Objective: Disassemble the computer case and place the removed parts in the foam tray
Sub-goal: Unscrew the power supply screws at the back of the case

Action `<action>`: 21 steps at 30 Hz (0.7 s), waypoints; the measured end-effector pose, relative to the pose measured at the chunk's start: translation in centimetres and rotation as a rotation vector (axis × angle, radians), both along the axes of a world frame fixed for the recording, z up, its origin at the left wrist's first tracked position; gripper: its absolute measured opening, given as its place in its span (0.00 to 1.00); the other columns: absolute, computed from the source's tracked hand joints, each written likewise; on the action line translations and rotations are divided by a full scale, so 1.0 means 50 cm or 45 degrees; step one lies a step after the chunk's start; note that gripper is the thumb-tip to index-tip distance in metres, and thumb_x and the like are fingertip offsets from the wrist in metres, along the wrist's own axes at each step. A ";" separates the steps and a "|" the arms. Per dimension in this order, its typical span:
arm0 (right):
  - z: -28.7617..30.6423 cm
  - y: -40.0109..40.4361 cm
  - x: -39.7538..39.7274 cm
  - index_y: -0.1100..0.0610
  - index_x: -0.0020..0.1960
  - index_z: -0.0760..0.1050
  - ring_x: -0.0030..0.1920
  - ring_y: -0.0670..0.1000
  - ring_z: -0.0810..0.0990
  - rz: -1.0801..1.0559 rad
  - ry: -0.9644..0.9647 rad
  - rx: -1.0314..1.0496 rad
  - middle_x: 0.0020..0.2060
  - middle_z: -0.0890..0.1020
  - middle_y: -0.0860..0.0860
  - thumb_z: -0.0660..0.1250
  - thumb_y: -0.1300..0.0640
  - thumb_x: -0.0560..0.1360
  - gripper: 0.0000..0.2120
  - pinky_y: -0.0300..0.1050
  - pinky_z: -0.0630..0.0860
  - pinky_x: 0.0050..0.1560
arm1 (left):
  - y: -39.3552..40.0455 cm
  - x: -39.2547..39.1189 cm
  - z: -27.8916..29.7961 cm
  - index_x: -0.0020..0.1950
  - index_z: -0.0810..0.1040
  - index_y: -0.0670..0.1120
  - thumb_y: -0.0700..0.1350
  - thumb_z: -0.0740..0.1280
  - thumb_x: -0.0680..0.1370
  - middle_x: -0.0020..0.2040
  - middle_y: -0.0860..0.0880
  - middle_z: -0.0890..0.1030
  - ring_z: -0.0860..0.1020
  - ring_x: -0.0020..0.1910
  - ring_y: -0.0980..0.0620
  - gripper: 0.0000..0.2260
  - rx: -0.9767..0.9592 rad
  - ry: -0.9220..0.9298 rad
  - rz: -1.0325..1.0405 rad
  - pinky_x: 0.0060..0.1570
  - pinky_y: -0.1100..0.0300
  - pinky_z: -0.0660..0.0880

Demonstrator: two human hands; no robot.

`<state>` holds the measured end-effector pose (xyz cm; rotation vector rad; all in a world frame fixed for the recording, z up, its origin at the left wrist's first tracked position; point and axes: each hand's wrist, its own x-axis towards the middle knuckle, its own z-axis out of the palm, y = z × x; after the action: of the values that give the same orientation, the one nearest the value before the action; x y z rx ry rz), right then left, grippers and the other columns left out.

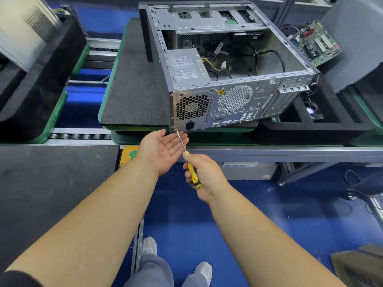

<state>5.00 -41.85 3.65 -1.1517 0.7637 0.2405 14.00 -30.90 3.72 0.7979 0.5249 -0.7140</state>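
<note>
The open grey computer case [269, 65] lies on its side on a dark pad, rear panel toward me. Its power supply [186, 66] sits in the near left corner, with loose cables beside it. My right hand [204, 175] grips the yellow handle of a screwdriver [193, 172]; the shaft runs up to a screw at the lower left corner of the rear panel [176, 127]. My left hand [163, 149] is cupped palm-up, fingers straight, right under that screw and beside the shaft. The black foam tray [300, 129] lies to the right of the case and holds a small fan [313, 112].
A motherboard [315, 43] leans at the far right. Another black foam tray [41, 79] with a grey metal part stands at the left on the roller conveyor. A green button on a yellow box [130, 155] sits at the bench edge. Blue floor lies below.
</note>
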 end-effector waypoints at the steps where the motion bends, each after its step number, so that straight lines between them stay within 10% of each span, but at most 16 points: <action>1: 0.005 0.000 0.002 0.57 0.52 0.80 0.27 0.45 0.74 -0.021 0.030 0.081 0.34 0.81 0.52 0.68 0.48 0.78 0.12 0.37 0.72 0.28 | 0.000 0.000 0.000 0.59 0.78 0.36 0.50 0.55 0.83 0.54 0.39 0.84 0.84 0.52 0.44 0.20 0.001 -0.001 0.001 0.56 0.53 0.78; 6: 0.021 -0.005 0.006 0.61 0.51 0.81 0.26 0.45 0.73 -0.004 0.087 0.110 0.32 0.83 0.53 0.59 0.50 0.83 0.17 0.36 0.71 0.28 | -0.001 -0.002 0.003 0.60 0.78 0.36 0.49 0.56 0.83 0.54 0.39 0.84 0.84 0.52 0.44 0.19 0.000 -0.003 0.014 0.54 0.54 0.79; 21: 0.007 0.003 0.010 0.55 0.50 0.75 0.29 0.44 0.77 0.146 -0.074 -0.271 0.36 0.80 0.50 0.73 0.53 0.74 0.10 0.40 0.74 0.31 | -0.008 0.004 0.031 0.56 0.79 0.36 0.40 0.57 0.80 0.50 0.41 0.85 0.85 0.48 0.46 0.13 0.164 -0.024 -0.041 0.43 0.57 0.82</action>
<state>5.53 -41.71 4.02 -1.4005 0.6845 0.2237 14.18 -31.28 5.27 0.9343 0.5460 -0.7065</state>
